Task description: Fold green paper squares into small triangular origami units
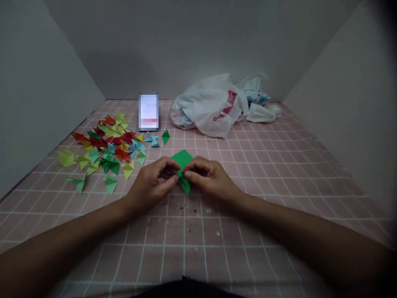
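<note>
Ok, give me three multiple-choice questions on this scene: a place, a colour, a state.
1. Where is the white plastic bag? A near the left wall; B far right end; C under the forearms.
2. What colour is the folded paper between the left hand and right hand? A green; B red; C blue.
3. What is the right hand doing? A lying flat; B pinching the folded paper; C holding the bag.
1 B, beyond the hands. 2 A, the folded paper shows green. 3 B, it closes on the fold.

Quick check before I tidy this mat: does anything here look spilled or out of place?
Small dark specks are scattered on the pink grid mat below the folded green paper, looking like stray debris. The crumpled white plastic bag at the back also looks carelessly dumped.
</note>
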Available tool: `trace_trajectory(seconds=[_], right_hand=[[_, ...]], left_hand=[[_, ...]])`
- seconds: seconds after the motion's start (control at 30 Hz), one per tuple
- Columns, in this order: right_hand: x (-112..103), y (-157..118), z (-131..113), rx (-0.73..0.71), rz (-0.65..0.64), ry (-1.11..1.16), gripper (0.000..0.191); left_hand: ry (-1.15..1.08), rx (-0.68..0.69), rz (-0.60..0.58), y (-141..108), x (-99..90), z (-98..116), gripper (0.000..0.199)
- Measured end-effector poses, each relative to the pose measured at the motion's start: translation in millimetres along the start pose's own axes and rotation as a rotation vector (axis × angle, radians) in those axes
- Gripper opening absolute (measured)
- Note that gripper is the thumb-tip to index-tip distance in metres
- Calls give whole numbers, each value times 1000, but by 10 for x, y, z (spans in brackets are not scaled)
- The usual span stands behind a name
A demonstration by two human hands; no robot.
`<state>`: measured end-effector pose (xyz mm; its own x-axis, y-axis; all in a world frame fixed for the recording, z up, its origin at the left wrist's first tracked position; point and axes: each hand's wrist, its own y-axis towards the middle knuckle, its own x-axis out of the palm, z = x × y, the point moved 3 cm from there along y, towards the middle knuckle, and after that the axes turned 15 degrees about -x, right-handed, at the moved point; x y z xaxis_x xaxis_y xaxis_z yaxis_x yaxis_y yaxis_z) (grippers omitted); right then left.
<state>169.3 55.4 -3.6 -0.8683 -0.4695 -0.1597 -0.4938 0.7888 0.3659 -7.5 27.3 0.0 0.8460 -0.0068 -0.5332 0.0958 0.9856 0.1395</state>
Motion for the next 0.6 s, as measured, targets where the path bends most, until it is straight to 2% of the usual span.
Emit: trace_trajectory(seconds=[0.1, 0.4, 0.6], right_hand=[[38, -17, 78, 82, 4, 132, 13], [79, -40, 120, 111, 20, 212, 14], [90, -58, 131, 129, 61, 228, 14]], left_hand=[[-109, -116, -16, -5, 12, -6, 15], [-502, -377, -118, -15, 79, -29, 23], [-626, -435, -196, -17, 89, -65, 13]])
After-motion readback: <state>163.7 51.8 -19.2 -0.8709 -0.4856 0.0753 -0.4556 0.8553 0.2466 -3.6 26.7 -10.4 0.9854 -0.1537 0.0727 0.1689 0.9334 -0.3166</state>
